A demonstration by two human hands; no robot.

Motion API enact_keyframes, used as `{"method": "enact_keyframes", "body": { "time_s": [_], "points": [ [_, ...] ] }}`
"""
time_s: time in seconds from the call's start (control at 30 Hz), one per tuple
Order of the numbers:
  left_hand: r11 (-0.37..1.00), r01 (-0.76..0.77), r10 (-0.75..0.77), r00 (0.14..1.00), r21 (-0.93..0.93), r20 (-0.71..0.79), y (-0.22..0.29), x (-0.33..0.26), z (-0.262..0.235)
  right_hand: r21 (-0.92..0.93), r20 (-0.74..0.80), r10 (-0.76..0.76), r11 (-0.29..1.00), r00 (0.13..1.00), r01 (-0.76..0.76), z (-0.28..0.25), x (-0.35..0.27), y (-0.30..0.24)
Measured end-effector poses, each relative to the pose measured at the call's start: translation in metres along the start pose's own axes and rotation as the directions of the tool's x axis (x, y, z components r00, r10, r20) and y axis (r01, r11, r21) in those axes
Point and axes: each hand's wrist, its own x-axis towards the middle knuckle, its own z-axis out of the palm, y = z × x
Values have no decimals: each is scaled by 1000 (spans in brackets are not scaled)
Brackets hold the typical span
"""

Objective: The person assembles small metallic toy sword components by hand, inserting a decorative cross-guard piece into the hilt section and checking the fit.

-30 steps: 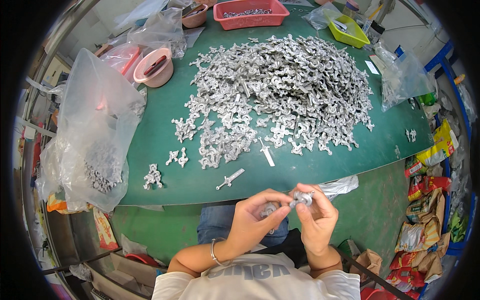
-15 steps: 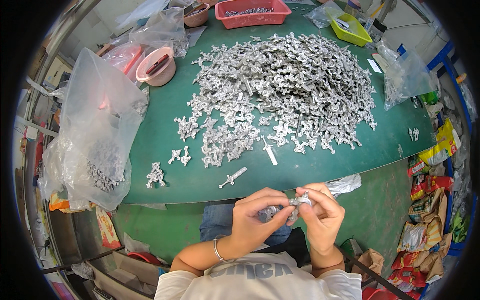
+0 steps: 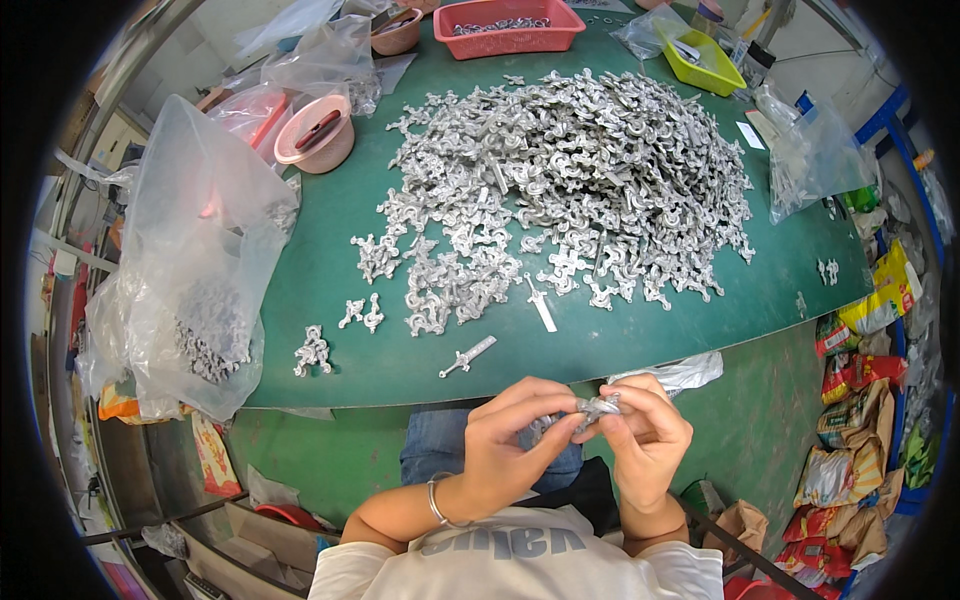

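My left hand (image 3: 508, 430) and my right hand (image 3: 648, 440) meet just off the table's near edge. Between their fingertips they pinch a small silver metal casting (image 3: 598, 407) with curved, lobed arms. More silver metal shows inside the curl of my left fingers, partly hidden. In front of my hands a sword-shaped metal piece (image 3: 467, 357) lies on the green table (image 3: 390, 378), and a second sword-shaped piece (image 3: 540, 303) rests beyond it. A large heap of similar silver castings (image 3: 600, 160) spreads over the middle of the table.
Small groups of castings (image 3: 312, 352) lie at the left. A clear plastic bag (image 3: 200, 250) holding parts stands at the left edge. Behind are a pink bowl (image 3: 318, 160), a red basket (image 3: 510, 42) and a yellow-green basket (image 3: 715, 75). Snack packets (image 3: 860, 375) fill the right side.
The casting between my fingertips has turned and tilted. My right fingers have shifted slightly over it; my left hand has hardly moved.
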Motion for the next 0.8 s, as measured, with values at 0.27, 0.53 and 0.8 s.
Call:
{"method": "enact_keyframes", "body": {
  "time_s": [0.27,0.53,0.8],
  "points": [
    [984,129,-126,991,-126,33,5,-1,-1,-200,-58,-94,976,994,81,-4,-5,5],
    [993,61,-60,998,-98,8,4,-1,-3,-407,105,-469,784,877,468,-6,4,7],
    [930,194,-164,979,-313,119,10,1,-7,-407,140,-526,742,839,533,-8,-2,11]
  ]
}}
